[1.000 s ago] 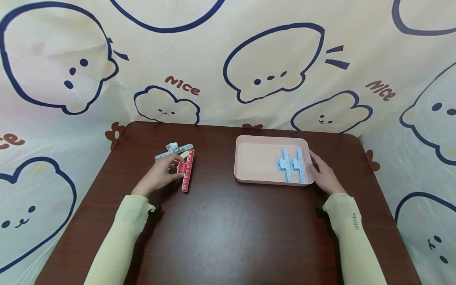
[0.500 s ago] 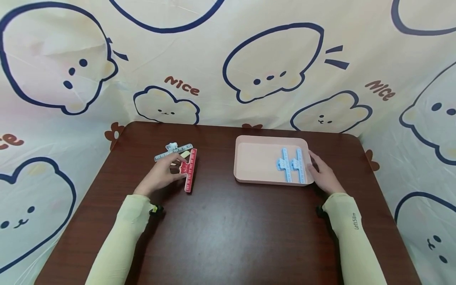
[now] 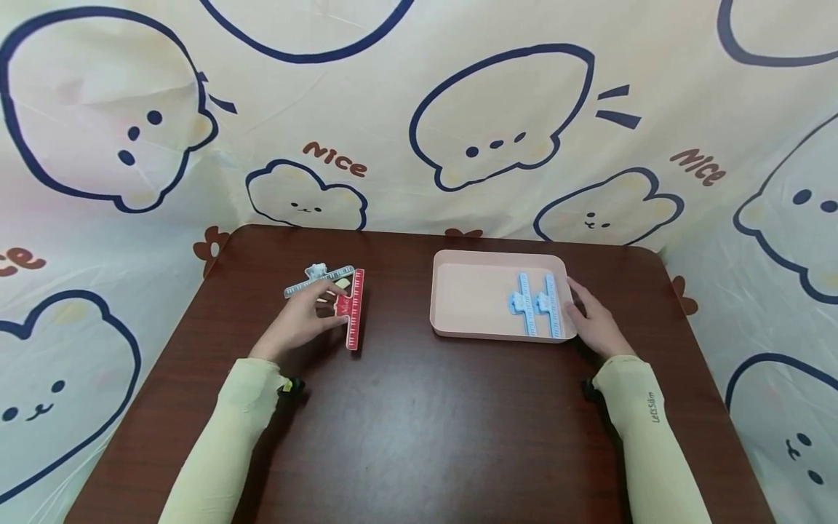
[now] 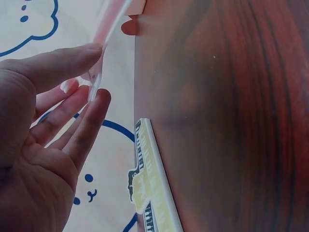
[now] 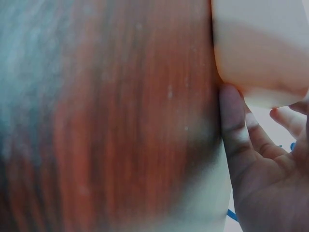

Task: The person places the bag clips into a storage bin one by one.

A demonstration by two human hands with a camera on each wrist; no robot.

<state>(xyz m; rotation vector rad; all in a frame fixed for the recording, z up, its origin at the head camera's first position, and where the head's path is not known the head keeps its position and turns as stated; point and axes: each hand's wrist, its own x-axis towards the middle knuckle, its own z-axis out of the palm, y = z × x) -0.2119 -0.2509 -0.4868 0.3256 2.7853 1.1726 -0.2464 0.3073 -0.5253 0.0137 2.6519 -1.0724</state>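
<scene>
My left hand [image 3: 297,324], left of centre in the head view, pinches the red ruler clip [image 3: 354,309] between thumb and fingers; compared with a second ago the clip stands more upright and has shifted slightly right and up, its top end now beside the grey ruler clip [image 3: 318,279]. My right hand [image 3: 594,324] rests, fingers relaxed, against the pink tray [image 3: 468,295], unchanged; two blue ruler clips [image 3: 538,303] lie inside.
</scene>
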